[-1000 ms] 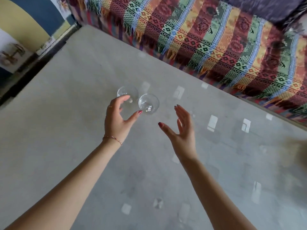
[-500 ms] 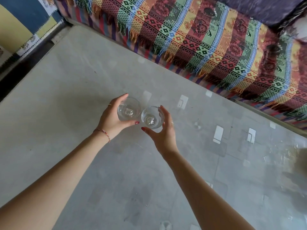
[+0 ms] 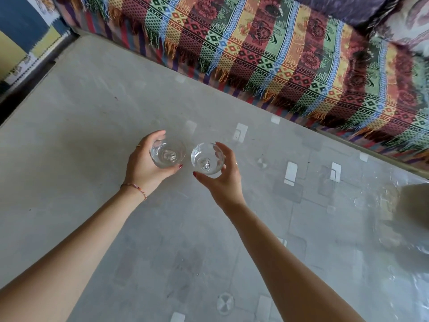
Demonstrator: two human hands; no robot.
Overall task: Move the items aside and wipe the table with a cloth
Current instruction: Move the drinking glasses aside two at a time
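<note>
Two glasses, one in each hand, and only the head view to judge by. Your left hand [image 3: 145, 167] curls round the left glass [image 3: 167, 154], fingers over the far side and thumb along the near rim. Your right hand [image 3: 221, 180] wraps the right glass [image 3: 206, 158] the same way, thumb low at the front and fingers up its right side. Both sit over the middle of the table [image 3: 76, 117], just beside each other with a thin gap between them; whether they are standing on the top or already lifted clear, I cannot tell.

Now the risks. Those rims are close, so if you swing both hands the same way they could knock together and chip. Clear smooth glass held from the side can slip if your grip loosens. The top looks glossy with reflections on the right, so a glass set down fast may skid. The fringed blanket [image 3: 290, 54] hangs along the far edge, and a glass parked too near it could tip. No cloth is in sight, so the wiping waits.
</note>
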